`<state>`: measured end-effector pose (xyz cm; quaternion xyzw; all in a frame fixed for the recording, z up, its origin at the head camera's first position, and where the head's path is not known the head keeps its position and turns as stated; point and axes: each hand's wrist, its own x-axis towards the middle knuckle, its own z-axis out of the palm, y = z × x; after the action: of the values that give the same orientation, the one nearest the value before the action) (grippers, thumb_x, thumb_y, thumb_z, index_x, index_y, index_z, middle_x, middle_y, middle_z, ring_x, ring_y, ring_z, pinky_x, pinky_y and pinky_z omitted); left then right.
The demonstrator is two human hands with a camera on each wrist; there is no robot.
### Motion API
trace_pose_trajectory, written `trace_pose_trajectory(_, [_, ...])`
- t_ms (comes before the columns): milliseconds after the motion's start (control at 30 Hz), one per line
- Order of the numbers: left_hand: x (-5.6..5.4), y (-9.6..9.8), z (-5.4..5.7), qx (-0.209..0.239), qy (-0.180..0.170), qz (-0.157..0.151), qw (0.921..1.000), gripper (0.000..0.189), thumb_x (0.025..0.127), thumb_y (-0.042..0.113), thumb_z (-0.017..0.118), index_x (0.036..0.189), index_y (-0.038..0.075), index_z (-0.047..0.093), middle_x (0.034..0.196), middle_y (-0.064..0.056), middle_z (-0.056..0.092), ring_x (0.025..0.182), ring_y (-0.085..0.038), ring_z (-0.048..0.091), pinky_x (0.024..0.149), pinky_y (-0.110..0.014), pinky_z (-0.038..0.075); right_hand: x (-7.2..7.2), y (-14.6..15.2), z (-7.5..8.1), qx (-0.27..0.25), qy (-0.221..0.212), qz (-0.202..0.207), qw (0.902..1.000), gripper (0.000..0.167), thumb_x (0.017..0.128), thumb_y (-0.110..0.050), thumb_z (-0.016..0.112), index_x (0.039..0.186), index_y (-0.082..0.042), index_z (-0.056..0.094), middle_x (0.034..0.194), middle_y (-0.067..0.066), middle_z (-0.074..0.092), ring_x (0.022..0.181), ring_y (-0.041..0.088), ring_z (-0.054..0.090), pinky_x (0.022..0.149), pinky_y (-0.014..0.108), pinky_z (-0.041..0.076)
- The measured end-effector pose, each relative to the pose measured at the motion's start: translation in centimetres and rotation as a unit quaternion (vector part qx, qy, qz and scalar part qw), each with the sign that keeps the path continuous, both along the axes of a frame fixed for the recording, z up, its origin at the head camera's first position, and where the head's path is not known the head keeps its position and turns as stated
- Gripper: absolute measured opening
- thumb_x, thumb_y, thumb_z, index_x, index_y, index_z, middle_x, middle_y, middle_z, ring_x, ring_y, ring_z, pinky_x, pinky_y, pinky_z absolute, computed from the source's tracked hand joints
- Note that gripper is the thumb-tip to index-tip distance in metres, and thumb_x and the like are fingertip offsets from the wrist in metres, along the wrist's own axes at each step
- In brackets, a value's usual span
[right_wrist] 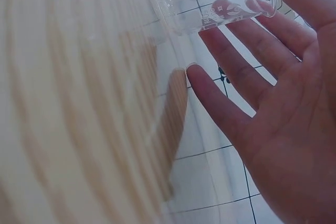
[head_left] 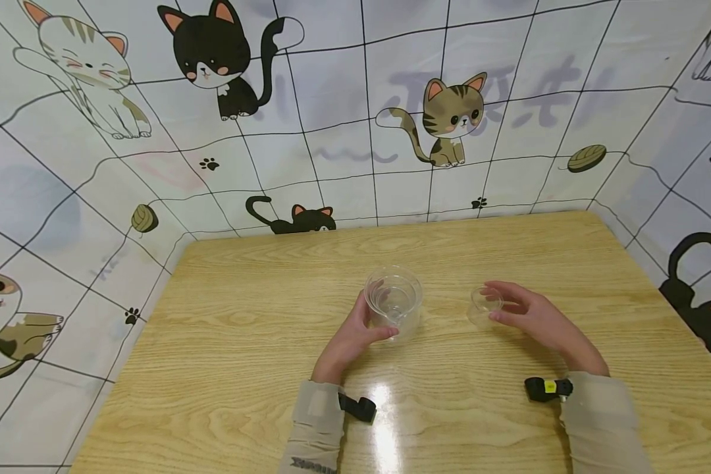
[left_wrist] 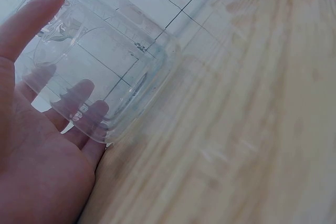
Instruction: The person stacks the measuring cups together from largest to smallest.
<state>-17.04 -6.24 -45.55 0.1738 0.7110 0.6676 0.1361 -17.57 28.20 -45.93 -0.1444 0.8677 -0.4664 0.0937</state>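
Note:
My left hand [head_left: 358,326] grips a large clear container [head_left: 394,296] from its left side, thumb in front and fingers behind. In the left wrist view the fingers show through the see-through wall of the container [left_wrist: 121,72], whose base is at the wooden tabletop. Over to the right, my right hand [head_left: 536,316] holds a smaller clear cup [head_left: 484,308] between thumb and fingers. White printed markings show on that cup [right_wrist: 223,11] in the right wrist view, where the little finger extends below it.
Both vessels are near the middle of a light wooden table [head_left: 243,316]. A white cloth [head_left: 343,145] with black grid lines and cartoon cats stands behind the table and along its sides. Black wrist straps with small cameras [head_left: 548,388] sit at the cuffs.

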Motion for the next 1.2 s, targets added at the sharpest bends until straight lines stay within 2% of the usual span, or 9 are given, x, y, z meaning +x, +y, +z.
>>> trace_pose_trajectory(400, [-0.11, -0.06, -0.06, 0.002, 0.009, -0.009, 0.9999, 0.088, 0.073, 0.017, 0.074, 0.140, 0.027, 0.018, 0.141, 0.005, 0.029, 0.131, -0.010, 0.019, 0.106, -0.038, 0.013, -0.04, -0.07, -0.04, 0.014, -0.009, -0.014, 0.9998, 0.058, 0.086, -0.033, 0.057, 0.137, -0.018, 0.034, 0.128, 0.008, 0.046, 0.119, 0.033, 0.039, 0.090, 0.052, 0.036])
trace_pose_trajectory(700, [-0.08, -0.17, -0.01, 0.001, 0.012, -0.016, 0.9998, 0.088, 0.073, 0.016, 0.073, 0.141, 0.023, 0.017, 0.142, -0.003, 0.029, 0.131, -0.011, 0.019, 0.106, -0.038, 0.012, -0.05, -0.13, -0.14, 0.014, -0.004, -0.010, 0.9998, 0.058, 0.087, -0.034, 0.056, 0.137, -0.014, 0.034, 0.128, 0.010, 0.047, 0.118, 0.034, 0.040, 0.090, 0.051, 0.037])
trace_pose_trajectory(1033, [-0.11, -0.10, 0.06, 0.002, 0.011, -0.012, 0.9999, 0.088, 0.073, 0.014, 0.074, 0.141, 0.022, 0.018, 0.141, 0.004, 0.029, 0.131, -0.009, 0.019, 0.106, -0.036, 0.012, -0.05, -0.14, -0.12, 0.008, 0.001, -0.012, 0.9999, 0.055, 0.087, -0.032, 0.057, 0.135, -0.018, 0.036, 0.127, 0.007, 0.047, 0.117, 0.031, 0.041, 0.090, 0.050, 0.037])
trace_pose_trajectory(1133, [-0.11, -0.10, 0.06, 0.001, 0.012, -0.010, 0.9999, 0.088, 0.073, 0.015, 0.074, 0.141, 0.022, 0.018, 0.140, 0.003, 0.030, 0.131, -0.010, 0.019, 0.106, -0.036, 0.013, -0.02, -0.29, -0.06, 0.011, 0.017, -0.012, 0.9997, 0.053, 0.088, -0.032, 0.056, 0.135, -0.015, 0.037, 0.127, 0.006, 0.048, 0.115, 0.027, 0.043, 0.090, 0.045, 0.039])
trace_pose_trajectory(1200, [-0.11, -0.12, 0.04, -0.001, 0.012, -0.010, 0.9999, 0.088, 0.073, 0.015, 0.073, 0.141, 0.023, 0.018, 0.141, 0.003, 0.029, 0.131, -0.010, 0.019, 0.106, -0.036, 0.013, 0.02, -0.43, 0.07, 0.010, 0.026, -0.018, 0.9994, 0.053, 0.088, -0.031, 0.056, 0.134, -0.014, 0.037, 0.127, 0.004, 0.048, 0.114, 0.023, 0.045, 0.090, 0.036, 0.041])
